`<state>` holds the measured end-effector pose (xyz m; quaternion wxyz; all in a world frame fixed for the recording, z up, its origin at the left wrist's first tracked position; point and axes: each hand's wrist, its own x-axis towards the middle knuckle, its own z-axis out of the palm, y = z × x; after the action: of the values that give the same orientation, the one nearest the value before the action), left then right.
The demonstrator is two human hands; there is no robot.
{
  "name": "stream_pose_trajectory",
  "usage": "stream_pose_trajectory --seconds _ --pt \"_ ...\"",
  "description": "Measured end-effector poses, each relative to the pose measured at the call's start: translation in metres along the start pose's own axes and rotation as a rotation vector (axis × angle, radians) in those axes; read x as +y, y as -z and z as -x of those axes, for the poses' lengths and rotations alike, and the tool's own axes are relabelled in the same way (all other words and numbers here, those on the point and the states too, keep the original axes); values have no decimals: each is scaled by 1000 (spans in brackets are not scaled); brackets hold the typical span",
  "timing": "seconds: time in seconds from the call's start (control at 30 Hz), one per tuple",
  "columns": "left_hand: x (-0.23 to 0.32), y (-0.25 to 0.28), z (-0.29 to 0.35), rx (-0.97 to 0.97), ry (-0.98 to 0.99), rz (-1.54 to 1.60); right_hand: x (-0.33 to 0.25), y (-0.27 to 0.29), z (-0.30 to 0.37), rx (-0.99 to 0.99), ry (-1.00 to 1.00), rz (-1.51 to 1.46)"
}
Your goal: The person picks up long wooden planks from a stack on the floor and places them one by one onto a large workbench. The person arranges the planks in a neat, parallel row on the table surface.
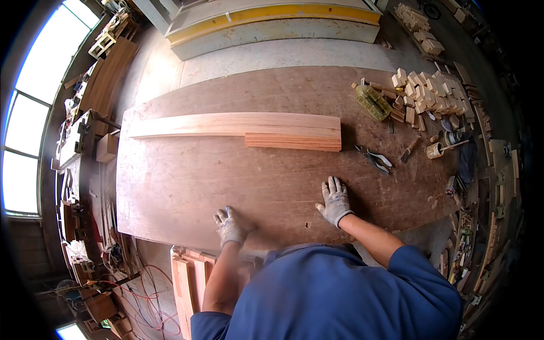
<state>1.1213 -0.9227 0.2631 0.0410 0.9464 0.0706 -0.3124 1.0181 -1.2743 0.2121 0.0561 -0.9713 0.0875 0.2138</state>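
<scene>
Both of my hands wear pale work gloves and hold nothing. My left hand is over the near edge of the brown worktable, its fingers apart. Farther right, my right hand rests on the tabletop with its fingers stretched out. Beyond my hands lies a long pale wooden board. Against its near side, at the right end, is a shorter stack of reddish wood strips. A pair of pliers lies just past my right hand.
A bottle of yellowish liquid lies beside a pile of small wood blocks at the far right. Nearer are a brush and a small pot. Upright timber pieces stand by my left arm, with red hoses on the floor.
</scene>
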Motion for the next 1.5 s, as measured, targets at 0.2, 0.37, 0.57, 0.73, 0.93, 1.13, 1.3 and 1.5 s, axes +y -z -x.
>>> stream_pose_trajectory --seconds 0.2,0.37,0.57,0.73,0.93,1.13,1.3,1.5 --pt "-4 -5 -4 8 -15 2 -1 4 1 -13 0 3" --pt "-3 -3 -2 -8 -8 14 -1 4 0 -21 2 10" --pt "3 6 3 -22 9 22 0 -1 0 39 13 -27" --pt "0 3 3 -13 6 22 1 -4 0 62 15 -49" --pt "0 1 2 -7 5 17 -1 3 0 -5 4 4" --pt "-1 1 1 -11 -1 5 -1 1 -1 -1 5 -4" --pt "-2 0 -1 -9 -11 7 -1 2 0 1 4 -7" --pt "-2 -2 -1 2 -6 0 -1 2 0 -7 1 -12"
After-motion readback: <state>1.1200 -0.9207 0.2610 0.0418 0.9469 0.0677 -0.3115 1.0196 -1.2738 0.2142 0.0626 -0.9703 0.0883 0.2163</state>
